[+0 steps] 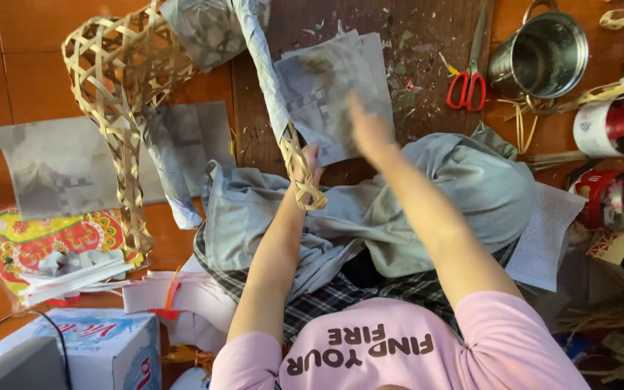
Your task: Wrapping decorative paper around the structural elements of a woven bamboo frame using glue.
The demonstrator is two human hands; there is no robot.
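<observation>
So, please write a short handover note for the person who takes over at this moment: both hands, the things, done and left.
Left hand: grips the lower end of the woven bamboo frame.
Right hand: blurred, palm down over the grey paper sheets; grip cannot be told.
Done: grey paper covers part of the frame's top and one leg.
Left: most lattice is bare.
Nearby: red scissors, metal pot, grey cloth on the lap.
</observation>
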